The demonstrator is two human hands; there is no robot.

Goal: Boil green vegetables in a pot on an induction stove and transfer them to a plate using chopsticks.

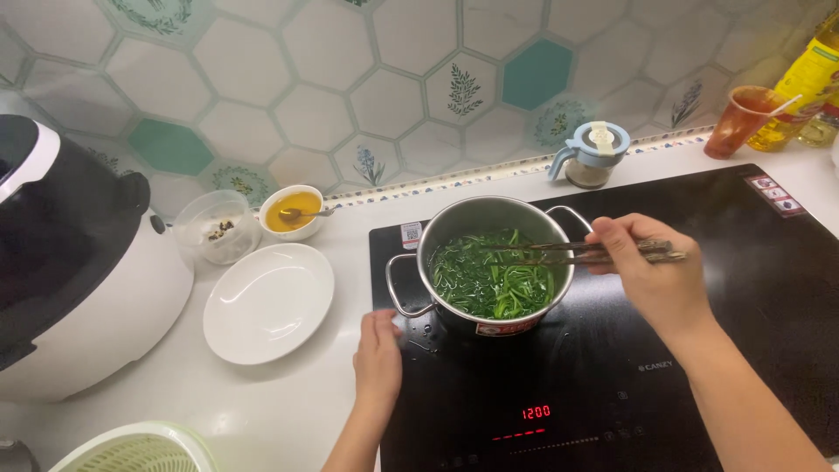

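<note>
Pot [495, 262] on cooktop [743, 288], full of greens [489, 280]. Right hand [651, 271] pinches chopsticks [594, 252] over pot. Left hand [377, 354], loosely flat, holds nothing, rests below pot's near handle. Greens likely soft, wet, slippery; pot probably hot, grip by side handles. Plate [268, 301] left of pot.

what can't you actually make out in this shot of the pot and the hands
All in the head view:
- Chopsticks: tips are lost among the greens, so any grip on them is unclear.
- Pot: its bottom and any water are hidden by the greens.
- Left hand: palm down, so contact with the cooktop can't be confirmed.
- Colander: cut off by the bottom edge.
- Small clear bowl: contents too small to identify.
</note>
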